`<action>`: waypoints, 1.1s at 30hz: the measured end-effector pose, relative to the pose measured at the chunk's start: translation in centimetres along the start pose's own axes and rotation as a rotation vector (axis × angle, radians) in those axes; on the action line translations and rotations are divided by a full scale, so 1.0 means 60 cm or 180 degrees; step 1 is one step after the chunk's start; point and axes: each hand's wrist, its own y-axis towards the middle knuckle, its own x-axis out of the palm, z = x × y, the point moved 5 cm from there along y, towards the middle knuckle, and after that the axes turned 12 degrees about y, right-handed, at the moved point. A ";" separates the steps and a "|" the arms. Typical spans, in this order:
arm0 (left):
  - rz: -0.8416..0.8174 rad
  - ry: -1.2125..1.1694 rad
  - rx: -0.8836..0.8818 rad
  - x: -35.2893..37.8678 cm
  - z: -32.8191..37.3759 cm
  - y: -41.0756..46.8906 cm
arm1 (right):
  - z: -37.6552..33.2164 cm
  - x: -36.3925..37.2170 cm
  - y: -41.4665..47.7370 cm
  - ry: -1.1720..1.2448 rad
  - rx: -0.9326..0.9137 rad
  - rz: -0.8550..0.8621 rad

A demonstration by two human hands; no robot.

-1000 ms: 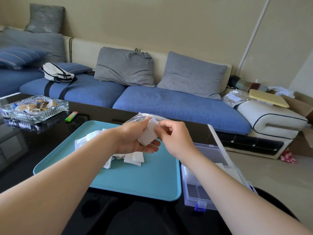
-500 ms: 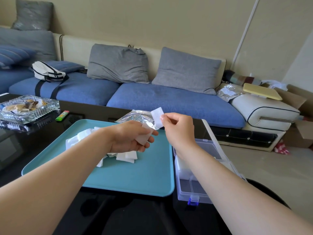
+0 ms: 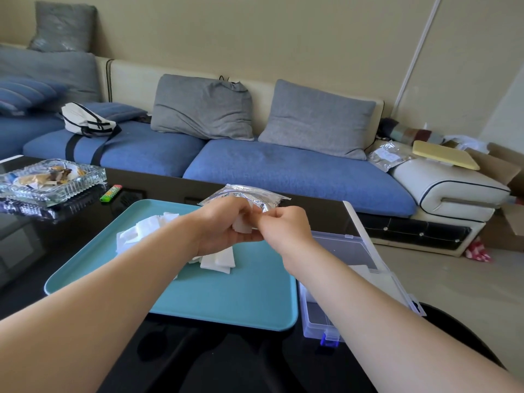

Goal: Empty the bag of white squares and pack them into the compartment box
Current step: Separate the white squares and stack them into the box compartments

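Over the tray (image 3: 226, 296), the left grip (image 3: 224, 222) curled round stacked squares (image 3: 242, 224) and the right grip (image 3: 283, 225) pinched the top one; a loose pinch could have dropped it short of the box (image 3: 340, 279).

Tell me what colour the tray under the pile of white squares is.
The tray is plain teal; the head view shows it best.

Beige wall (image 3: 283, 32); blue sofa (image 3: 283, 171), cream frame, two grey cushions (image 3: 204, 109) along its back; glossy black table (image 3: 25, 259) in front; pale floor (image 3: 467, 287), right.
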 end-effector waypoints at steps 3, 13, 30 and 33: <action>0.0337 0.0343 -0.0244 -0.014 -0.007 -0.005 | -0.021 0.012 -0.020 -0.0742 -0.0714 -0.0251; 0.0406 0.1406 -0.0311 -0.056 -0.022 -0.006 | -0.008 0.061 -0.020 -0.2037 -0.1887 -0.0806; 0.1148 0.1123 -0.0623 -0.130 -0.031 -0.010 | 0.063 0.124 -0.011 -0.3380 -0.1741 -0.1814; 0.1166 0.1156 -0.0571 -0.132 -0.034 -0.007 | 0.062 0.122 -0.012 -0.3440 -0.1742 -0.1789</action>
